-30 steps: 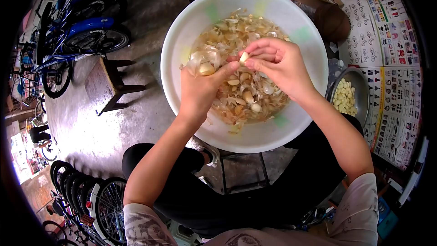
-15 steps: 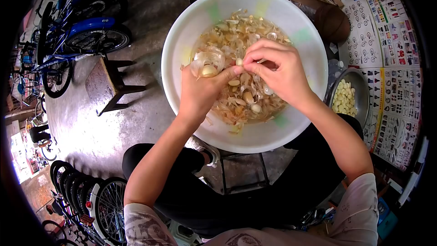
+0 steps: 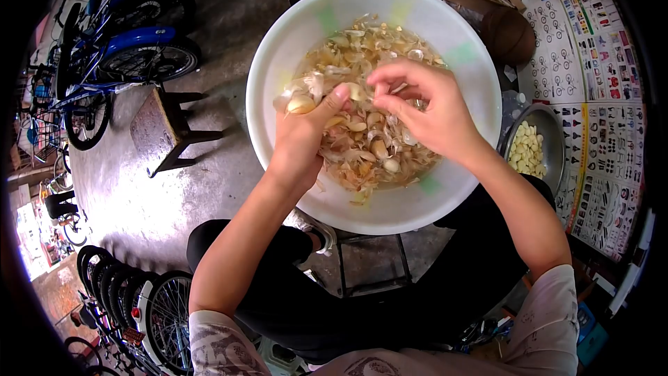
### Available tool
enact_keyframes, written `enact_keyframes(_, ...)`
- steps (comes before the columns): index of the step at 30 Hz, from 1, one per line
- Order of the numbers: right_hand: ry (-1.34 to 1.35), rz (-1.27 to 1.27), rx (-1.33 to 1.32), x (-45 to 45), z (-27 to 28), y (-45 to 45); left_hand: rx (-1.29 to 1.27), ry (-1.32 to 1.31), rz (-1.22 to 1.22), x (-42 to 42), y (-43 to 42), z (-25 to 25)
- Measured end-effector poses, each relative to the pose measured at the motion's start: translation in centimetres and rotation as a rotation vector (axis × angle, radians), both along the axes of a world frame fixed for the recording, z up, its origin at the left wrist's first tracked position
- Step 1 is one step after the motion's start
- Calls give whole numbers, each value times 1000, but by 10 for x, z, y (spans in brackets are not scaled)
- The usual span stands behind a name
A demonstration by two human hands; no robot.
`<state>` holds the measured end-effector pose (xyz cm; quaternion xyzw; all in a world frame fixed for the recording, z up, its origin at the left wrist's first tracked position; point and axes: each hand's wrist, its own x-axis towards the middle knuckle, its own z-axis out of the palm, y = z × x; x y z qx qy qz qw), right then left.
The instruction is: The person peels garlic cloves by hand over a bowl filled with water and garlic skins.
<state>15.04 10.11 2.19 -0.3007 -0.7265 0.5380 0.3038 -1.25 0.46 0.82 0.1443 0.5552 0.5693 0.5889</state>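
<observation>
A big white plastic basin (image 3: pixel 275 49) in front of me holds water with garlic skins (image 3: pixel 355 167) and loose garlic cloves (image 3: pixel 392 166) in it. Over its left half, my left hand (image 3: pixel 303 136) is closed on garlic cloves: one clove (image 3: pixel 300 104) with papery skin rests at the base of the thumb, another (image 3: pixel 358 92) is by the thumb tip. My right hand (image 3: pixel 428 104) is just to the right, thumb and fingers curled toward that second clove and slightly apart from it. Whatever sits between its fingertips is too small to make out.
A metal bowl (image 3: pixel 554 157) of peeled garlic cloves (image 3: pixel 527 150) stands right of the basin. A low wooden stool (image 3: pixel 156 132) is at the left, with bicycles (image 3: pixel 142 49) beyond. Printed sheets (image 3: pixel 605 153) cover the surface on the far right.
My hands have drawn slightly apart; the fingertips met around a small clove before. The left thumb has shifted back to the left, and the right fingers have loosened.
</observation>
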Motion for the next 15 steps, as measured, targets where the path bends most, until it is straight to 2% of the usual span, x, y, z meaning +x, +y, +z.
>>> enact_keyframes(2,-144,225,11,7,-3,9,19,-135,99,-2,1,-1)
enact_keyframes(3,-143,225,11,12,-3,11,19,-135,100,-2,1,0)
enact_keyframes(5,-774,328,454,20,-4,14,-16,-154,123,-1,2,3)
enact_keyframes(6,-776,327,451,21,-11,15,-17,-156,121,-2,1,3)
enact_keyframes(8,-508,254,720,21,-30,17,-34,-182,45,-3,1,3)
enact_keyframes(9,-509,253,720,18,-24,16,-34,-183,44,-2,1,0)
enact_keyframes(11,-222,66,358,4,-4,8,-19,-166,48,0,-1,-8)
enact_keyframes(14,-84,81,359,-1,-2,1,22,-141,27,3,-1,-7)
enact_keyframes(15,-32,90,515,-2,-4,2,24,-143,23,4,-1,-6)
